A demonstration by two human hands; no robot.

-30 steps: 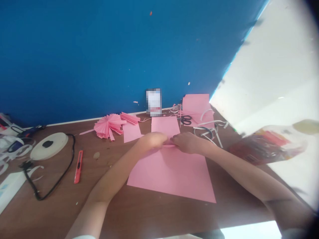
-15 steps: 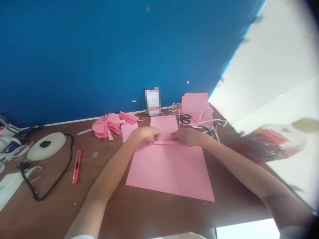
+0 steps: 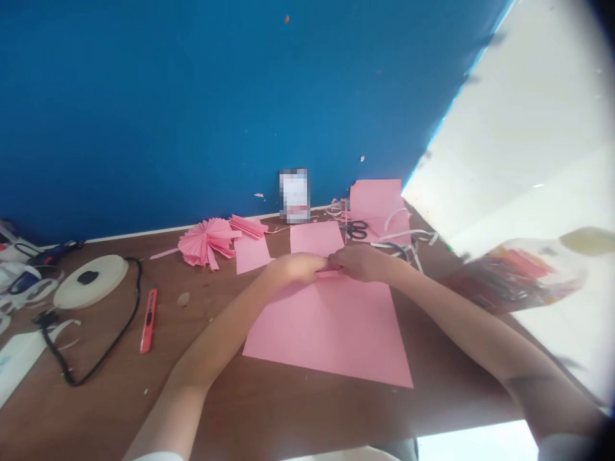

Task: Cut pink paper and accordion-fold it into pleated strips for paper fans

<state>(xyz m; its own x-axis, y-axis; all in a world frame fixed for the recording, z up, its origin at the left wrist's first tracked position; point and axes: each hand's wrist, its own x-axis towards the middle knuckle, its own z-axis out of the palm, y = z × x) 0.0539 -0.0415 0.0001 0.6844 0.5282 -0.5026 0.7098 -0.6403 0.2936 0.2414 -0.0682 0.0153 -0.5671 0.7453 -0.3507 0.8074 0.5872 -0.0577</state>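
Note:
A small pink paper [image 3: 317,237] lies over the top part of a larger pink sheet [image 3: 331,333], its near edge folded into a narrow strip [image 3: 329,274]. At that fold, my left hand [image 3: 303,266] is closed on the paper, fingers close beside those of the other hand. From the right, my right hand [image 3: 361,264] pinches the same fold, its fingertips curled and partly hidden. Part of the strip shows just below the fingertips.
Left on the brown table [image 3: 230,416] lie a red box cutter [image 3: 148,320], a white reel [image 3: 91,282] and black cable. Behind are a pleated pink rosette [image 3: 206,242], a phone [image 3: 295,195] against the blue wall, scissors [image 3: 356,230] and paper scraps. A plastic bag [image 3: 523,275] lies right.
My left hand has slid right along the fold and now meets my right hand. The right hand has barely moved. The large pink sheet lies as before.

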